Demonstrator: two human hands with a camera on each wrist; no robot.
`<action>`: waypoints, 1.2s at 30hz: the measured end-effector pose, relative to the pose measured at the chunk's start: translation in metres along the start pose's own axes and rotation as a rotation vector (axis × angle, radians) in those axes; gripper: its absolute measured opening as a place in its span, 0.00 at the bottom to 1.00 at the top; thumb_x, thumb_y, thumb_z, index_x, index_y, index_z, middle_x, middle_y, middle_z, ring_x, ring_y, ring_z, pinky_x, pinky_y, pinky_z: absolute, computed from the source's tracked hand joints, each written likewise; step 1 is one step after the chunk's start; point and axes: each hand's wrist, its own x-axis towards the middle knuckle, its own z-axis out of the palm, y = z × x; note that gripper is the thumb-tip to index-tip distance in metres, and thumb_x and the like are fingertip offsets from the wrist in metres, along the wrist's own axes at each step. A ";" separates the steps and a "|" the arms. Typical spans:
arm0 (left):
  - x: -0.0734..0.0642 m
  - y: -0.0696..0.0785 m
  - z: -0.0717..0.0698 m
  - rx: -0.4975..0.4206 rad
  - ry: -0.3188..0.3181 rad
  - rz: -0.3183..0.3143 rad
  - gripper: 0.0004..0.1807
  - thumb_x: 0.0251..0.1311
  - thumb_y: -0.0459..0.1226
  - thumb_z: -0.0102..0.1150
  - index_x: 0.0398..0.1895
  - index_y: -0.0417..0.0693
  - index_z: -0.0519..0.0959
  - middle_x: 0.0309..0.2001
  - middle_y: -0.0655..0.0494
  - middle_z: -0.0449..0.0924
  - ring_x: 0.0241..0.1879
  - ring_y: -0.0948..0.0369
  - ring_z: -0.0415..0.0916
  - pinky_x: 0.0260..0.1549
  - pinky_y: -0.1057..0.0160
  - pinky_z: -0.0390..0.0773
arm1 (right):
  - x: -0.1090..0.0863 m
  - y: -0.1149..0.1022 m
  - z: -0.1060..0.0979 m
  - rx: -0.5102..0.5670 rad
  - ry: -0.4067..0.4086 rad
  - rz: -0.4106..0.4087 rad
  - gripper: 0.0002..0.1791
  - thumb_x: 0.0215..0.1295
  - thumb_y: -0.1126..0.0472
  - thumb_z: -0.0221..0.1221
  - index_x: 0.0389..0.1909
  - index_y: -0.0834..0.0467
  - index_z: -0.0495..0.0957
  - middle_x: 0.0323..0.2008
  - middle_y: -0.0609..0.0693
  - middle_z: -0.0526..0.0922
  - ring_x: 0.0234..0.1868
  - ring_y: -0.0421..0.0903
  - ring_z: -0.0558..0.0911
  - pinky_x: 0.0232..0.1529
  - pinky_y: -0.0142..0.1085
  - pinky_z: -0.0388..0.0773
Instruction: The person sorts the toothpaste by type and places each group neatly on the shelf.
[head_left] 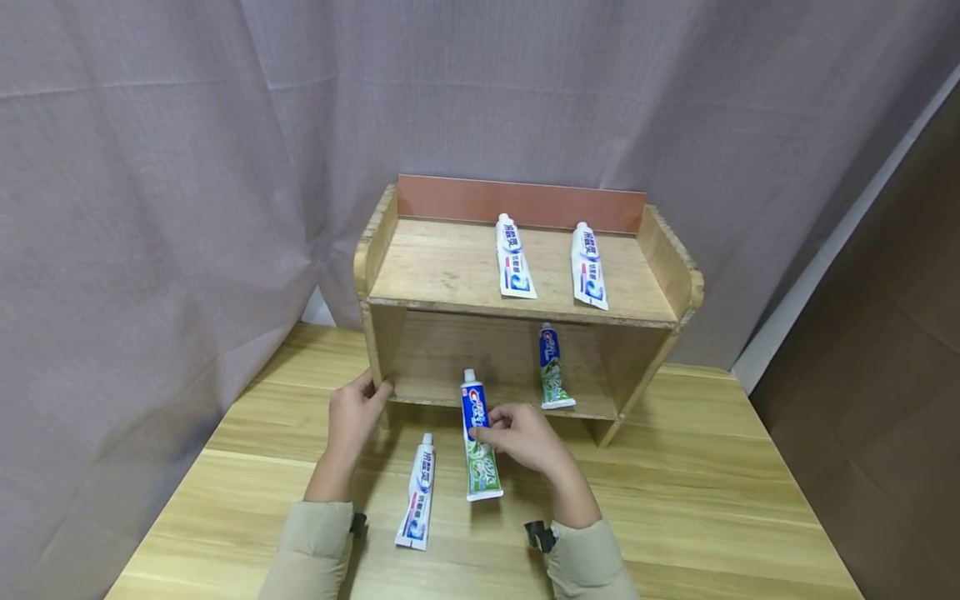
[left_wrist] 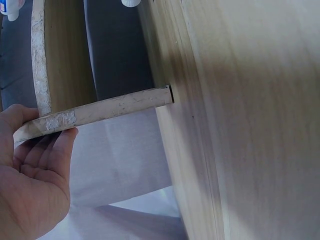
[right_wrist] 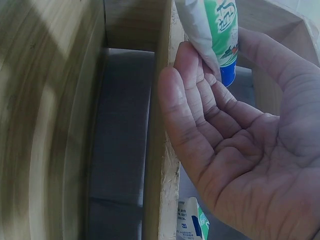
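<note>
My right hand [head_left: 528, 437] pinches a blue-and-green toothpaste tube [head_left: 482, 471] between thumb and fingers, cap pointing away, in front of the lower shelf's edge. In the right wrist view the tube's green part [right_wrist: 227, 25] shows beside the fingertips. The left hand [head_left: 351, 417] grips the left side panel of a small wooden shelf [head_left: 442, 267]; in the left wrist view the thumb and fingers lie on either side of that panel [left_wrist: 105, 106]. On the table between the forearms lies a white toothpaste tube [head_left: 418, 496].
Two white toothpaste tubes, one to the left [head_left: 514, 258] and one to the right [head_left: 588, 267], lie on the top shelf. Another blue-and-green tube [head_left: 552, 367] rests on the lower shelf at the right. A grey curtain [head_left: 187, 167] hangs behind the wooden table [head_left: 712, 500].
</note>
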 end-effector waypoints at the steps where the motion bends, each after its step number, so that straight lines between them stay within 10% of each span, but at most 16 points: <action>1: 0.000 0.000 0.000 0.001 0.000 -0.001 0.19 0.65 0.38 0.65 0.56 0.37 0.82 0.42 0.35 0.86 0.37 0.46 0.87 0.30 0.66 0.88 | 0.000 0.000 0.000 0.004 0.001 0.000 0.19 0.59 0.51 0.71 0.39 0.63 0.83 0.25 0.48 0.82 0.26 0.44 0.79 0.26 0.34 0.78; 36: -0.001 0.000 -0.001 0.024 0.007 -0.002 0.18 0.64 0.38 0.65 0.54 0.38 0.83 0.42 0.36 0.86 0.39 0.45 0.87 0.32 0.62 0.89 | 0.015 -0.001 -0.009 0.016 0.086 0.035 0.17 0.61 0.50 0.70 0.34 0.61 0.82 0.24 0.49 0.83 0.26 0.47 0.83 0.26 0.36 0.81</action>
